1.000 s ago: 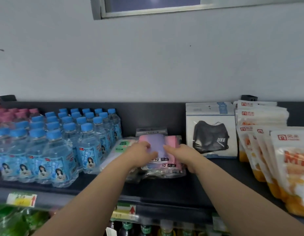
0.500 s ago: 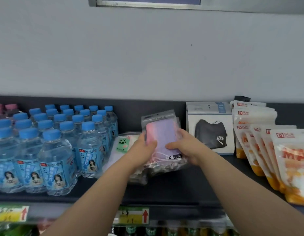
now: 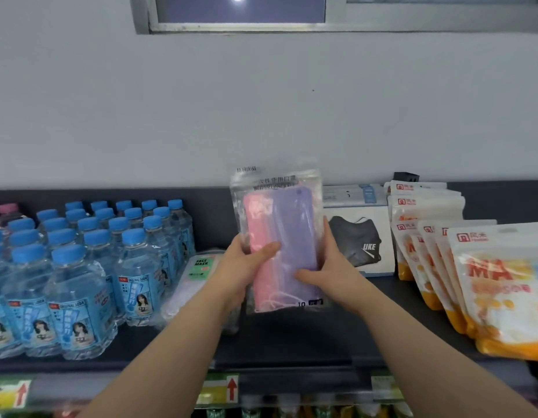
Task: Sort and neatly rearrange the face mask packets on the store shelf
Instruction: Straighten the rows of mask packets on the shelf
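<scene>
Nearest, at 6 o'clock: shelf-edge strip with yellow-green price labels and a red arrow. Above it, the dark flat shelf deck.

Both forearms reach in from 6 o'clock. Left hand grasps the left edge of a clear, glossy plastic packet of pink and lilac face masks, thumb laid across the pink side. Right hand grasps the right edge, thumb low on the lilac side. The packet stands upright at centre, apparently lifted off the deck.

Handling, as judged: light, soft, bendy; the film looks slippery, and the empty top flap would buckle. Best held by both long edges over the mask stack, as now.

Contents: a pink stack and a lilac stack side by side, white ear loops bunched at the bottom, "10" printed low.

At 9 o'clock of the packet, a flat clear packet with a green "FACE MASK" label lies on the deck. Further toward 9, clear water bottles with blue caps stand in rows.

At 3 o'clock, a white carton picturing a black mask; contents unseen. Beyond it, white-and-orange pouches stand in leaning rows.

Farthest, at 12 o'clock: a grey-framed window.
</scene>
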